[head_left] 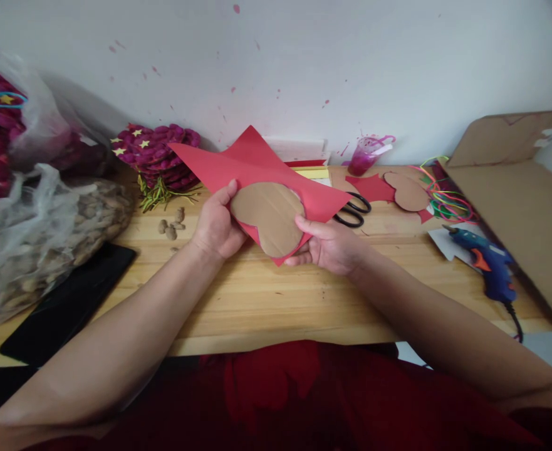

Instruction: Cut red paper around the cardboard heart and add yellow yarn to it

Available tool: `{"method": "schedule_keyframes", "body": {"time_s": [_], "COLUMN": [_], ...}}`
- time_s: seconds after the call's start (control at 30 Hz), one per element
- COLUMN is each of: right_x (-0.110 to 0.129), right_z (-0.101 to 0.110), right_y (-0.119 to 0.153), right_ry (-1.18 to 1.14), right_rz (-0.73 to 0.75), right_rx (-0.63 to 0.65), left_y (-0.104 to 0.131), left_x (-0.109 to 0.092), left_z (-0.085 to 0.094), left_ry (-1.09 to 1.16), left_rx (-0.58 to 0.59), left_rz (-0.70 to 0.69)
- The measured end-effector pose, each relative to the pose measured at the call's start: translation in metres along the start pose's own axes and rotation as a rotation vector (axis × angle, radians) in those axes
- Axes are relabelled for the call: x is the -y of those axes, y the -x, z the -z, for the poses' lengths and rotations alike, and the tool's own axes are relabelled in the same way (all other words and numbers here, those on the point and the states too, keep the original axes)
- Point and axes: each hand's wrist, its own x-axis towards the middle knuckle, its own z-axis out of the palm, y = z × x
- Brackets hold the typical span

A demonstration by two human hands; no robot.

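Both hands hold up a sheet of red paper point(257, 156) above the wooden table, with a cardboard heart point(270, 213) lying against its near face. My left hand point(219, 222) grips the left side, its thumb by the heart's edge and its other fingers behind the paper. On the right, my right hand point(325, 244) pinches the lower edge, thumb on the cardboard and fingers underneath. Black-handled scissors point(353, 210) lie just beyond the right hand, partly covered by the paper.
Left: a bag of peanuts point(69, 232), a black phone-like slab point(69, 307), loose peanuts point(170, 227) and purple strung bundles point(163, 150). Right: a cup of purple liquid point(364, 156), another cardboard heart point(405, 191), coloured cords point(449, 200), a blue glue gun point(487, 257) and a cardboard box point(520, 213).
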Motion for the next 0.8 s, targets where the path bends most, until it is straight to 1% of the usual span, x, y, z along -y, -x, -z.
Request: {"method": "schedule_keyframes", "body": {"time_s": [0.4, 0.57, 0.8], "right_x": [0.0003, 0.0007, 0.0005], "right_z": [-0.0015, -0.0007, -0.0020], "right_y": [0.0001, 0.0002, 0.0006], "right_ry": [-0.004, 0.000, 0.007], "right_rz": [0.000, 0.002, -0.010], "right_rx": [-0.015, 0.006, -0.008], "left_y": [0.0029, 0.0027, 0.0019], "left_x": [-0.0010, -0.0015, -0.0019], "left_z": [-0.0026, -0.0035, -0.0028], "left_ry": [-0.006, 0.001, -0.001], "left_rx": [0.011, -0.002, -0.025], "left_rz": [0.003, 0.005, 0.018]}}
